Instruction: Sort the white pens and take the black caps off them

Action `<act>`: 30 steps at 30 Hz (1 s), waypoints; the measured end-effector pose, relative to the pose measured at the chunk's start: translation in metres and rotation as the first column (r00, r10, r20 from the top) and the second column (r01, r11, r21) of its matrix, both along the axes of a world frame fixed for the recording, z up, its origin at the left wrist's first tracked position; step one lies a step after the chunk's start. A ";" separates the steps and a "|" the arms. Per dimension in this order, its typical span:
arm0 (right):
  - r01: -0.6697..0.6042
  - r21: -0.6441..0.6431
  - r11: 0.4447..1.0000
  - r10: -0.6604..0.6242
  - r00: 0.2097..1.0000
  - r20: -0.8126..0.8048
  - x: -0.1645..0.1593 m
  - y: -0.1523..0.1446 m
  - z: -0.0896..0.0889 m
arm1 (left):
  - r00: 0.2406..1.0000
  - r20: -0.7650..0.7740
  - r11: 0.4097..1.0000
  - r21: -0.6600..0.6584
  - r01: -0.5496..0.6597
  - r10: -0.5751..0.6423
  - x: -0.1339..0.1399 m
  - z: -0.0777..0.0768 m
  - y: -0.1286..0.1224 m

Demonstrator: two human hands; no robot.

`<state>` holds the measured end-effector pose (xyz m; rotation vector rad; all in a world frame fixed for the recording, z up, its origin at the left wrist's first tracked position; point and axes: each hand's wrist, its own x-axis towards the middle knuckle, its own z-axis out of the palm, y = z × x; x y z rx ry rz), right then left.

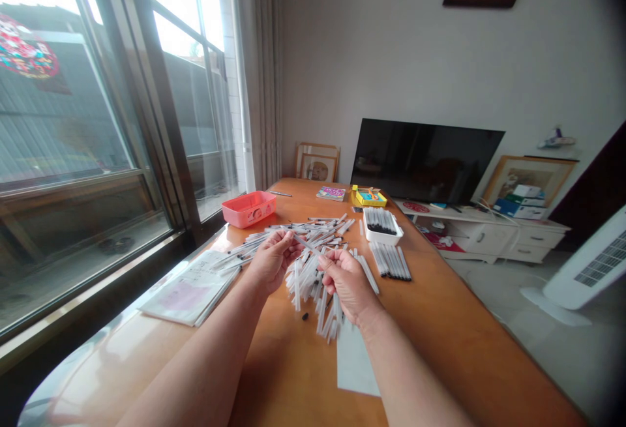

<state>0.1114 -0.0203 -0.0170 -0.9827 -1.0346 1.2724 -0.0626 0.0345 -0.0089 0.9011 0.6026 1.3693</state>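
Observation:
Between my two hands, above the wooden table, is a slim whitish pen (307,245). The fingers of my left hand (278,259) pinch its left end, while my right hand (346,281) grips the right end with thumb and fingers. Below and behind them spreads a loose pile of translucent pen parts (306,278), some with dark tips. To the right of my right hand, a row of pens with black ends (391,262) lies side by side. Behind that row stands a white tray (391,238) filled with similar pens.
A pink plastic box (249,210) stands at the left edge of the table (288,375). Papers (188,287) lie left of my forearm, and a white sheet (356,362) sits under my right wrist. A small black cap (305,316), a yellow box (370,198) and a booklet (330,193) are also there.

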 end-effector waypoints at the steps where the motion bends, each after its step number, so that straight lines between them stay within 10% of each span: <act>1: -0.010 -0.018 1.000 0.010 1.000 0.012 0.000 0.000 0.000 | 1.000 -0.004 1.000 0.000 0.002 -0.002 0.000 0.000 0.000; 15: -0.035 -0.040 0.999 0.039 0.994 0.103 -0.001 -0.001 -0.001 | 0.999 -0.014 0.999 -0.022 -0.031 0.031 0.002 0.001 -0.001; 30: 0.241 0.205 0.949 -0.310 0.836 0.453 0.013 0.012 -0.013 | 0.974 0.010 0.971 -0.073 -0.226 0.227 -0.004 0.000 0.004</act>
